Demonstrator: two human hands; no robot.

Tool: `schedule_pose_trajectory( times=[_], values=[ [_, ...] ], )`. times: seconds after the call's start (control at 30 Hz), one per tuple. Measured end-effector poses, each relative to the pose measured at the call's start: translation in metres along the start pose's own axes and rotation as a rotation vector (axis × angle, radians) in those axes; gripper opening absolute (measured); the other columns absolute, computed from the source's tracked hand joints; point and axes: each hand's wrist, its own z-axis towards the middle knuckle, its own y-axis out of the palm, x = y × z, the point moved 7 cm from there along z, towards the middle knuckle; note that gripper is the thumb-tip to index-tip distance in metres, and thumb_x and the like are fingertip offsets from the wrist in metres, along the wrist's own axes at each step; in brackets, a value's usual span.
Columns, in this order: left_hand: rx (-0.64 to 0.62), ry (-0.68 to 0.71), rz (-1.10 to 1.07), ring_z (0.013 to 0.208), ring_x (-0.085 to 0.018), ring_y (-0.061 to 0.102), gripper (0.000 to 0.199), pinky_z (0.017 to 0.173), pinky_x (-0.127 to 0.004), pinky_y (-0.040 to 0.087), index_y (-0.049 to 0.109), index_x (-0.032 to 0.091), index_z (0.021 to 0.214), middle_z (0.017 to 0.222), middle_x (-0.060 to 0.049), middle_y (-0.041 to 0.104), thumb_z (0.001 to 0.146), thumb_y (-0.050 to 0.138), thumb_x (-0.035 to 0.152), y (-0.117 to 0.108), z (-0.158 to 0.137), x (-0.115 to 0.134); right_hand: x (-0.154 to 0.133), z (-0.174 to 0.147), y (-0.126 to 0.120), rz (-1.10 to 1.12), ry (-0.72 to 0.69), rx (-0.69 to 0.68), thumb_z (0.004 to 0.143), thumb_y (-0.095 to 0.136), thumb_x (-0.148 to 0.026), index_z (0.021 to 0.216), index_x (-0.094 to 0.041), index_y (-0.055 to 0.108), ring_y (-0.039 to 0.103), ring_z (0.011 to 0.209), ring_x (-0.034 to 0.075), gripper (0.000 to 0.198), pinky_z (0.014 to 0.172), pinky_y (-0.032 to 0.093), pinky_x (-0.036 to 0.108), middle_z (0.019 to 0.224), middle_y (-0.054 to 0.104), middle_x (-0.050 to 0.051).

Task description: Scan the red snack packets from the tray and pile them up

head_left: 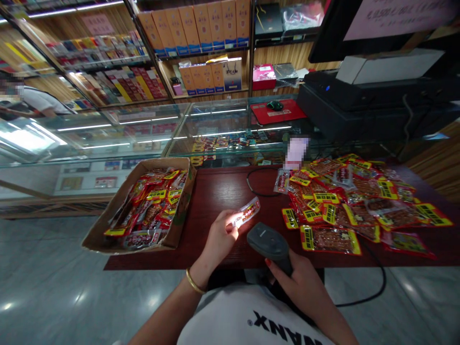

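My left hand (223, 235) pinches a small clear snack packet (248, 212) by its near end, above the dark red wooden counter (215, 187). Light from the scanner falls on that packet. In my right hand (300, 278) is a dark grey handheld barcode scanner (268, 240), its head tilted toward the packet. To the right lies a loose heap of red and yellow snack packets (328, 239). On the left a cardboard box (185, 201) holds many similar packets (154, 203).
A black cable (383, 287) loops off the counter's right front. Behind stands a glass display case (215, 120) bearing a mouse (275, 105) on a red mat (296, 111). Black equipment (359, 105) and a monitor (330, 33) stand at right. A person (46, 100) is at far left.
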Motion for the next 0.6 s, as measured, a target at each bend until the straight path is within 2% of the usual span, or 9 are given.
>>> schedule_pose_trajectory(
  times=[0.23,0.33,0.47,0.6],
  values=[
    [-0.015,0.056,-0.039,0.108,-0.018,0.065,0.057,0.082,-0.023,0.056,0.075,0.022,0.118,0.12,-0.008,0.066,0.072,0.052,-0.004,0.007,-0.001,0.006,0.006,0.005,0.005,0.002,0.026,0.02,0.097,0.048,-0.044,0.111,-0.014,0.068,0.077,0.079,0.031,0.038,0.071,0.054,0.037,0.072,0.078,0.008],
    [-0.009,0.027,-0.039,0.107,-0.018,0.066,0.057,0.078,-0.022,0.057,0.074,0.021,0.119,0.12,-0.008,0.066,0.073,0.051,-0.004,0.008,-0.001,0.004,0.006,0.002,0.003,0.007,0.022,0.032,0.097,0.048,-0.044,0.111,-0.016,0.068,0.076,0.084,0.03,0.037,0.075,0.053,0.037,0.079,0.079,0.01],
    [-0.018,0.005,0.017,0.109,-0.018,0.065,0.05,0.082,-0.024,0.058,0.072,0.021,0.12,0.12,-0.008,0.066,0.078,0.054,0.0,0.008,-0.001,0.002,0.006,-0.007,-0.005,0.014,0.025,0.044,0.097,0.05,-0.048,0.109,-0.018,0.069,0.075,0.087,0.03,0.036,0.079,0.053,0.038,0.089,0.08,0.01],
    [-0.014,0.032,0.038,0.112,-0.019,0.064,0.051,0.085,-0.026,0.058,0.073,0.022,0.12,0.124,-0.008,0.065,0.078,0.053,-0.001,0.006,-0.001,0.003,0.01,-0.016,-0.015,0.012,0.05,0.045,0.095,0.051,-0.051,0.108,-0.019,0.069,0.075,0.094,0.031,0.039,0.085,0.054,0.042,0.1,0.08,0.012]
  ],
)
